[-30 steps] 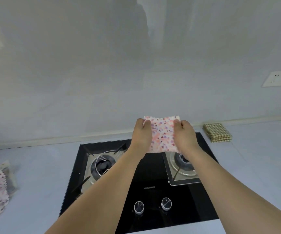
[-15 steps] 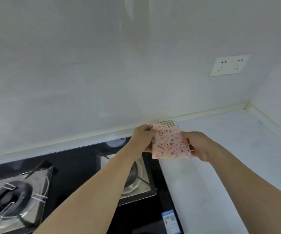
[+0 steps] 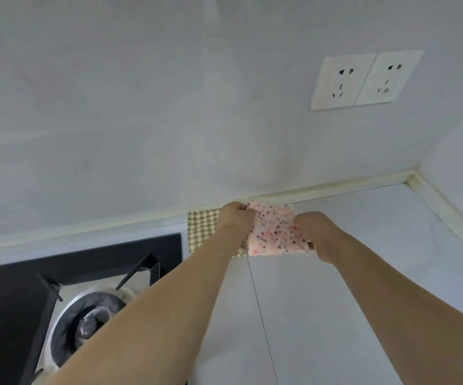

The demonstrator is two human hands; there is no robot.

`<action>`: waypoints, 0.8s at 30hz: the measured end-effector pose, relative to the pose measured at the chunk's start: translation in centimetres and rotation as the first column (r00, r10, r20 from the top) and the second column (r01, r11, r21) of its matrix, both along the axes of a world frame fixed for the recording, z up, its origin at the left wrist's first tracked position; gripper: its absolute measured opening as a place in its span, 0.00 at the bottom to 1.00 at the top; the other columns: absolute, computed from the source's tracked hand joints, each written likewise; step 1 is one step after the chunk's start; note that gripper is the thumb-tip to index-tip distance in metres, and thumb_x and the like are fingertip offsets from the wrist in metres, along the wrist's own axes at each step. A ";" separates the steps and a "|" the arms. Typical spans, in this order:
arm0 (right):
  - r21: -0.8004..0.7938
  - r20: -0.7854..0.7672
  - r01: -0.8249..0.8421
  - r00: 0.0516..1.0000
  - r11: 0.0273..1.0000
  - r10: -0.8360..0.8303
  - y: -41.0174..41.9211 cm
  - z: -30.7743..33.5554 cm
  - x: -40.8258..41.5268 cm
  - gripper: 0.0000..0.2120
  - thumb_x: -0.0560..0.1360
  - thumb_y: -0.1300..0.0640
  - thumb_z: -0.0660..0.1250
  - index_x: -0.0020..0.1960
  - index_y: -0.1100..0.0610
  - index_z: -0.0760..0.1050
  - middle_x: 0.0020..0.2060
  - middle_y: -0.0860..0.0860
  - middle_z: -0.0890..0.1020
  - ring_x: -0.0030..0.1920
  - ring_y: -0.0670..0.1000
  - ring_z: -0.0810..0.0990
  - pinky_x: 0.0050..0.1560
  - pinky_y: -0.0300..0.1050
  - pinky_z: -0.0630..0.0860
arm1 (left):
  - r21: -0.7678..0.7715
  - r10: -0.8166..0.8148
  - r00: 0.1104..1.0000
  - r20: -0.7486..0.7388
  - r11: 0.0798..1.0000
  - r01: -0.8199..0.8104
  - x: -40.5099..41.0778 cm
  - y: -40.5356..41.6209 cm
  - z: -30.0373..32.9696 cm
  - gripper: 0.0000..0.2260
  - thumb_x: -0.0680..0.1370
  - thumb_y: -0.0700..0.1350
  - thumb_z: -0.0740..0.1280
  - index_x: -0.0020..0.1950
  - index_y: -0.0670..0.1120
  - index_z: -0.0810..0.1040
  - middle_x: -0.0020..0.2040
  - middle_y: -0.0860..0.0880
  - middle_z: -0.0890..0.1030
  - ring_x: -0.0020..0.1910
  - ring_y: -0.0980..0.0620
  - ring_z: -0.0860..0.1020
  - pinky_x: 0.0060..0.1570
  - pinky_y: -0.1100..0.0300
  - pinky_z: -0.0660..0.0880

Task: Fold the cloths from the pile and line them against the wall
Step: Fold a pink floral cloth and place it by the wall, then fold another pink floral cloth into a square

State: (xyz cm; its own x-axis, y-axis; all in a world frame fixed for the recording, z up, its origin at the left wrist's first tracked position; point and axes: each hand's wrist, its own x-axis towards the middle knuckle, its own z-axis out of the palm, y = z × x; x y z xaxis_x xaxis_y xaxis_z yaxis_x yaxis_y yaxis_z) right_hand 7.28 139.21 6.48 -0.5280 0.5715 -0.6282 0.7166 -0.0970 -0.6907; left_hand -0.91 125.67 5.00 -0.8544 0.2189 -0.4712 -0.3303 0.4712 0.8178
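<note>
From my feed, both hands were clamped on the folded pink spotted cloth [image 3: 276, 232], held at the far edge of the white countertop [image 3: 363, 273], right by the wall [image 3: 141, 120]. Left hand [image 3: 236, 219] gripped its left edge with fingers curled round the top corner; right hand [image 3: 318, 234] gripped the right edge, fingers tucked under and out of sight. I couldn't tell whether the cloth was resting on the counter or just above it. A folded green checked cloth [image 3: 202, 230] lay against the wall just left of it; my left forearm covered its right part, and the spotted cloth seemed to overlap its near right corner. Gas hob [image 3: 86, 262] sat near left, cut off by the frame, one burner [image 3: 91, 323] partly behind the arm. Double wall socket [image 3: 363, 79] was up far right.
</note>
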 end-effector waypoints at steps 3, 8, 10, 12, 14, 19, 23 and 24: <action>0.000 0.003 -0.034 0.999 0.999 0.034 1.4 -1.1 -0.7 0.15 0.79 0.63 0.58 0.64 0.64 0.72 0.50 0.57 0.78 0.52 0.57 0.77 0.53 0.51 0.71 | -0.054 -0.002 0.999 -0.040 0.999 0.000 -0.6 1.4 -0.7 0.06 0.78 0.42 0.64 0.42 0.43 0.77 0.35 0.45 0.77 0.35 0.47 0.76 0.43 0.52 0.79; 0.081 0.015 -0.160 0.987 0.984 0.159 1.3 -1.5 1.0 0.22 0.80 0.63 0.58 0.73 0.65 0.61 0.69 0.62 0.69 0.67 0.61 0.70 0.58 0.48 0.70 | -0.121 -0.002 0.966 -0.259 0.992 -0.030 1.6 0.5 1.0 0.02 0.78 0.41 0.59 0.48 0.48 0.68 0.39 0.54 0.71 0.35 0.55 0.72 0.33 0.63 0.69; 0.147 0.045 -0.219 0.976 0.965 0.215 0.2 -1.4 2.4 0.23 0.79 0.60 0.58 0.73 0.63 0.61 0.70 0.60 0.67 0.68 0.59 0.69 0.64 0.49 0.67 | -0.094 -0.004 0.949 -0.316 0.995 -0.027 3.5 -0.9 1.6 0.03 0.79 0.42 0.59 0.50 0.46 0.72 0.42 0.53 0.75 0.39 0.51 0.76 0.34 0.60 0.71; 0.211 0.058 -0.264 0.964 0.941 0.258 -1.7 -1.2 4.0 0.22 0.79 0.58 0.58 0.72 0.60 0.64 0.70 0.58 0.70 0.67 0.58 0.71 0.67 0.52 0.69 | -0.117 -0.026 0.936 -0.350 0.993 -0.016 5.3 -3.1 1.9 0.09 0.80 0.42 0.58 0.57 0.46 0.74 0.48 0.52 0.77 0.41 0.53 0.76 0.39 0.60 0.72; 0.297 0.058 -0.320 0.946 0.900 0.318 -4.2 -1.1 5.3 0.24 0.78 0.57 0.58 0.73 0.59 0.64 0.70 0.57 0.70 0.68 0.58 0.70 0.67 0.55 0.68 | -0.182 -0.097 0.914 -0.393 0.983 0.026 6.9 -5.6 1.9 0.14 0.81 0.42 0.57 0.65 0.46 0.73 0.58 0.50 0.77 0.49 0.53 0.76 0.49 0.61 0.72; 0.554 0.029 -0.418 0.874 0.720 0.485 -11.4 0.8 6.5 0.22 0.77 0.62 0.61 0.70 0.62 0.67 0.67 0.57 0.73 0.67 0.57 0.70 0.65 0.49 0.67 | -0.386 -0.315 0.797 -0.516 0.916 0.113 8.6 -12.6 2.9 0.12 0.81 0.42 0.57 0.63 0.43 0.71 0.60 0.45 0.74 0.59 0.46 0.72 0.54 0.54 0.70; 0.673 0.035 -0.465 0.798 0.576 0.602 -18.0 3.1 5.6 0.19 0.75 0.63 0.62 0.66 0.62 0.70 0.61 0.58 0.75 0.62 0.58 0.71 0.62 0.49 0.66 | -0.448 -0.339 0.735 -0.587 0.892 0.053 8.3 -19.7 4.9 0.11 0.81 0.43 0.58 0.61 0.43 0.72 0.58 0.47 0.75 0.57 0.47 0.72 0.51 0.61 0.67; 0.685 0.033 -0.467 0.786 0.558 0.617 -19.8 3.8 5.3 0.20 0.75 0.62 0.62 0.67 0.62 0.69 0.62 0.58 0.75 0.64 0.58 0.70 0.64 0.50 0.65 | -0.459 -0.337 0.722 -0.604 0.888 0.030 8.2 -21.5 5.5 0.11 0.81 0.43 0.58 0.62 0.43 0.72 0.59 0.47 0.75 0.57 0.47 0.72 0.51 0.61 0.66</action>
State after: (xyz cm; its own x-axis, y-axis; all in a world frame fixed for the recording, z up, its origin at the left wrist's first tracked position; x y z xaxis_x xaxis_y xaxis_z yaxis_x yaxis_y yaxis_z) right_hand 12.60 119.41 10.23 -0.9363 0.3414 -0.0828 0.3293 0.7711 -0.5450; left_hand 7.24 104.14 10.46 -0.9360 0.3348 0.1090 0.3411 0.7857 0.5160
